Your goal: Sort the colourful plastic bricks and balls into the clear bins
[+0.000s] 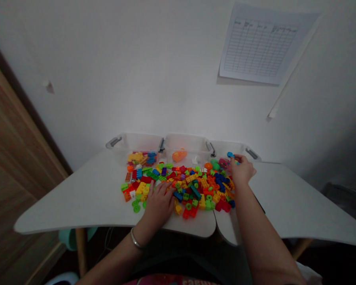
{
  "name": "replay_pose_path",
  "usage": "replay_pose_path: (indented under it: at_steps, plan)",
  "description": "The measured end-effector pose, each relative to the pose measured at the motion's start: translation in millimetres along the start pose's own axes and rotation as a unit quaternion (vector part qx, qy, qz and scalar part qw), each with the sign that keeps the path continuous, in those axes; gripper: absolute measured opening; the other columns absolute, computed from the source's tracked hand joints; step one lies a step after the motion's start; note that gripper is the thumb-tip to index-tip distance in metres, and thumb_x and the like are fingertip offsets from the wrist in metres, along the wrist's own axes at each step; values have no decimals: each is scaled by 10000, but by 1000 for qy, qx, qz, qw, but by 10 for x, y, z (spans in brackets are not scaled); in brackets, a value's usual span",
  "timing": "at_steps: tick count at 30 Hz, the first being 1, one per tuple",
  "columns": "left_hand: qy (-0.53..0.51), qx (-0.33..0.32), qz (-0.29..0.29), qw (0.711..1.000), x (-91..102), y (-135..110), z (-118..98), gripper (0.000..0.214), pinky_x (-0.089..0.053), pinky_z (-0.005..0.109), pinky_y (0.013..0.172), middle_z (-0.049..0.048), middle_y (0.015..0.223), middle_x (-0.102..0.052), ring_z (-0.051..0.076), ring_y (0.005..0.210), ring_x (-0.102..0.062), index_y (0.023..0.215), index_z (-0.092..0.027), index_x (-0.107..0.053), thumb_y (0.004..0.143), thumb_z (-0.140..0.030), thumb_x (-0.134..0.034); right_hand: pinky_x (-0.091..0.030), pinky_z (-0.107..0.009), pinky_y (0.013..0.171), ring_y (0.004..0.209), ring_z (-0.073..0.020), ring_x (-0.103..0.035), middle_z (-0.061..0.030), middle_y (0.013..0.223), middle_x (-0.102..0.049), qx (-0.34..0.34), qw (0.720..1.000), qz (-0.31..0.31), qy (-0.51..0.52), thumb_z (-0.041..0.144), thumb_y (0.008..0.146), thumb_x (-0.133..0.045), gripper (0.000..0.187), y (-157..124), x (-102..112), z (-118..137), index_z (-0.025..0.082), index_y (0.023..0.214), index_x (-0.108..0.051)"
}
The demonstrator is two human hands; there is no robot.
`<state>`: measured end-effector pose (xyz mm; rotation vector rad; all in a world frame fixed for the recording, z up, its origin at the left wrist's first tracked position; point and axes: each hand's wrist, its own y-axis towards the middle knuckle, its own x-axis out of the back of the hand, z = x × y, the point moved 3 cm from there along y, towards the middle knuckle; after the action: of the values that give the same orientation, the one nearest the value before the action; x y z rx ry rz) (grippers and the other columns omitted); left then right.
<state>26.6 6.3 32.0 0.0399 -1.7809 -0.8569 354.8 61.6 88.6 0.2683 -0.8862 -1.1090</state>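
A heap of colourful toy building blocks (192,180) lies across the middle of the white table. My left hand (160,202) rests on the front left of the heap, fingers spread among the blocks; a bracelet circles that wrist. Beyond the heap's right side, my right hand (242,168) pinches a small blue toy piece (230,154) between thumb and fingertips. It is held at the right clear plastic bin (225,146), which has green and dark pink pieces in it. Whether the blue piece is over the bin's rim or in front, I cannot tell.
The left clear bin (139,139) holds yellow, blue and red pieces. Orange pieces show in the middle bin (186,141). Behind them rises a white wall with a printed sheet (261,45). A seam splits the table (91,190) at the front; a wooden door (14,158) stands left.
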Motion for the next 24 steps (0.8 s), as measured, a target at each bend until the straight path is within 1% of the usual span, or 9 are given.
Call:
replay_pose_path:
  at_steps: [7, 12, 15, 18, 21, 24]
  plan:
    - [-5, 2, -1, 1000, 11, 3, -4, 300, -263, 615, 1116, 75, 1218, -657, 281, 1144, -569, 1097, -236, -664, 833, -212, -523, -314, -402, 847, 896, -267, -572, -92, 896, -714, 38, 998, 30, -47, 386, 824, -515, 323, 14, -45, -22, 221, 1024, -708]
    - [-8, 6, -4, 1000, 1, -5, 2, 300, -251, 620, 1119, 70, 1213, -660, 285, 1155, -557, 1101, -232, -663, 834, -215, -527, -342, -416, 873, 919, -264, -598, -86, 992, -724, 47, 998, 43, -18, 337, 821, -469, 374, 13, -52, -18, 217, 1087, -703]
    - [-9, 6, -4, 1000, 9, -4, -6, 294, -243, 627, 1118, 68, 1201, -667, 296, 1168, -542, 1091, -230, -668, 831, -215, -532, -362, -438, 896, 902, -259, -609, -88, 981, -726, 44, 998, 46, 6, 346, 811, -450, 397, 19, -65, -50, 206, 1080, -708]
    - [-5, 6, -6, 1000, 20, -1, -16, 295, -244, 633, 1115, 63, 1184, -674, 302, 1168, -538, 1088, -231, -670, 828, -212, -533, -409, -434, 888, 867, -249, -627, -98, 960, -727, 37, 996, 59, 58, 372, 799, -444, 417, 49, -107, -116, 186, 1064, -707]
    - [-3, 6, -7, 1000, 24, 2, -20, 287, -252, 639, 1109, 61, 1155, -685, 307, 1162, -541, 1073, -240, -676, 821, -216, -540, -476, -387, 826, 837, -227, -642, -118, 1006, -719, 31, 985, 90, 147, 379, 768, -465, 456, 80, -146, -173, 150, 1099, -677]
    - [-4, 4, -6, 1000, 24, 4, -22, 276, -252, 644, 1107, 58, 1130, -694, 306, 1160, -544, 1056, -245, -680, 817, -218, -545, -503, -375, 809, 847, -216, -649, -125, 1040, -710, 17, 973, 107, 204, 370, 747, -487, 484, 64, -105, -172, 134, 1140, -642]
